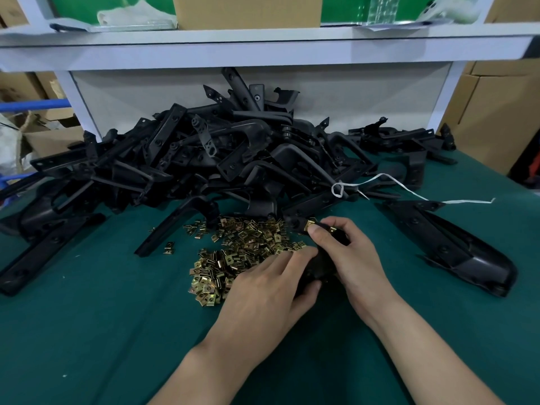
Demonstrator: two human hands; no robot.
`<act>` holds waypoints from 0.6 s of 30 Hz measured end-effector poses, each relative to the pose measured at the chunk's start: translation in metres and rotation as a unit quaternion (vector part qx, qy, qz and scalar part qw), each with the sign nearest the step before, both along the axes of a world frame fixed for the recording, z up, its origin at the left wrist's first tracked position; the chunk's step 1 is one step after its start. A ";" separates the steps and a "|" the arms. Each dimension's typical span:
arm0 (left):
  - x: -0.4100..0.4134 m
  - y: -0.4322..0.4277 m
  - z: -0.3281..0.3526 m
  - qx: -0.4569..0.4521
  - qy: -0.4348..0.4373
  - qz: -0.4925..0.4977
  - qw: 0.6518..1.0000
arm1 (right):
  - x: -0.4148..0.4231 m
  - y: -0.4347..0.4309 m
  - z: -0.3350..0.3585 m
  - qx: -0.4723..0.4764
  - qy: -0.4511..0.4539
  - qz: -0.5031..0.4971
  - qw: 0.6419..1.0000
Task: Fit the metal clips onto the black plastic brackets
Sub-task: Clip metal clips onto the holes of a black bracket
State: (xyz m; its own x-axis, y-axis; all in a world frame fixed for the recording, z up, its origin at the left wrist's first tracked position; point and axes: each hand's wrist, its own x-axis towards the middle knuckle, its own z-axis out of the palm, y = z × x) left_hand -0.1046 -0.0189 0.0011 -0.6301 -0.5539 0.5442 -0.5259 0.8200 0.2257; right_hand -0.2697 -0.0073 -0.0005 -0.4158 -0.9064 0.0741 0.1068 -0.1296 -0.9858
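Nearest, the left hand [263, 290] lies over the green mat [87, 331], its thumb curled under the lower end of a black bracket [321, 266] and its fingers stretched towards the pile of clips [242, 252]. Just right of it, the right hand [355, 258] grips the same bracket higher up, a fingertip pressing a brass clip [309, 224] at the bracket's far tip. Behind the pile of clips the heap of brackets [233, 150] spreads across the mat. A white string [409, 192] trails off the heap's right side.
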 end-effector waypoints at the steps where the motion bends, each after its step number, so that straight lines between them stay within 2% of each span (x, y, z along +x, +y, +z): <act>1: 0.000 0.000 0.000 0.000 0.000 -0.001 1.000 | 0.000 0.000 0.000 0.001 0.000 -0.002 1.000; 7: 0.000 -0.001 -0.001 -0.015 0.000 0.009 1.000 | 0.000 0.000 0.000 -0.001 -0.001 0.002 1.000; 10: 0.002 -0.005 -0.001 -0.038 -0.003 0.032 0.999 | -0.001 0.000 0.002 -0.006 -0.065 0.020 0.998; 12: 0.005 -0.009 -0.001 -0.057 -0.005 0.049 0.997 | -0.002 0.000 0.003 -0.007 -0.102 0.035 0.994; 18: 0.017 -0.024 -0.002 -0.090 -0.023 0.142 0.985 | -0.001 0.001 0.005 -0.005 -0.110 0.123 0.986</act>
